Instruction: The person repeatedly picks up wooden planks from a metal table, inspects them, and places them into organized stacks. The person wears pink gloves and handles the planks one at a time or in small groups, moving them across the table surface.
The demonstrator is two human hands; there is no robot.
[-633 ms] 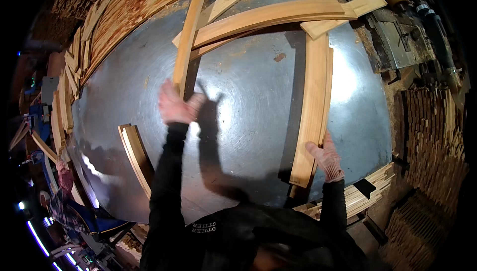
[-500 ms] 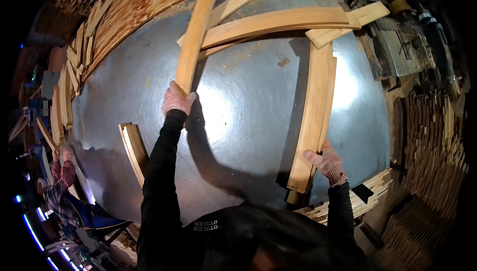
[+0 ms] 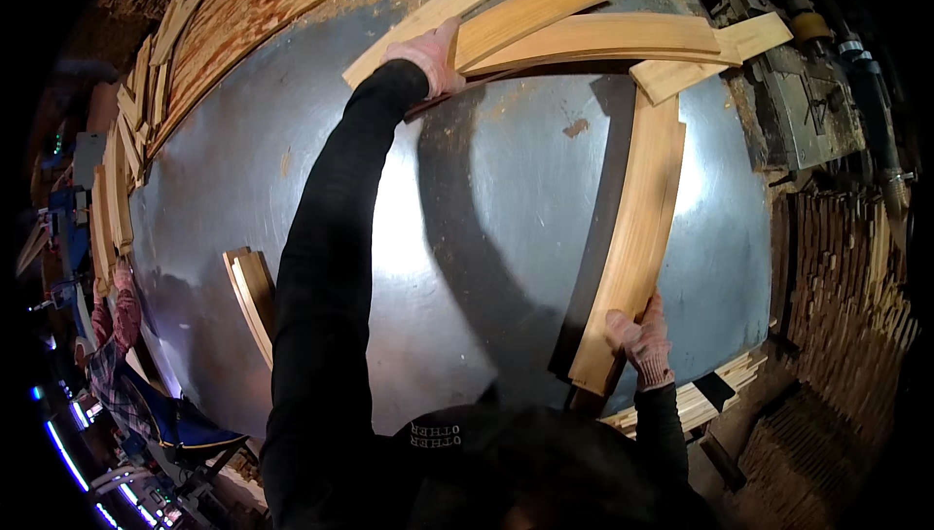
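My left hand (image 3: pixel 428 55), in a pale pink work glove, reaches far across the metal table and grips the near end of a wooden board (image 3: pixel 564 7). That board lies aslant, its far part over other boards at the back. Beneath and beside it are a paler board (image 3: pixel 457 7) and a board running left to right (image 3: pixel 603 39). On the right, my gloved right hand (image 3: pixel 644 340) is closed around the near end of a long stack of boards (image 3: pixel 637 209), thumb on top, fingers at the right edge. A short crosswise board (image 3: pixel 657 81) touches the stack's far end.
The grey metal table (image 3: pixel 506 229) carries a small group of boards (image 3: pixel 255 287) at left. Rough planks (image 3: pixel 263 5) border its far left. Machinery (image 3: pixel 808 92) stands at far right, above stacked strips (image 3: pixel 842 277). A co-worker (image 3: pixel 122 355) handles boards at the left.
My left hand has moved away and to the right with its board, turning it from nearly upright in view to aslant over the back boards. My right hand stays at the stack's near end.
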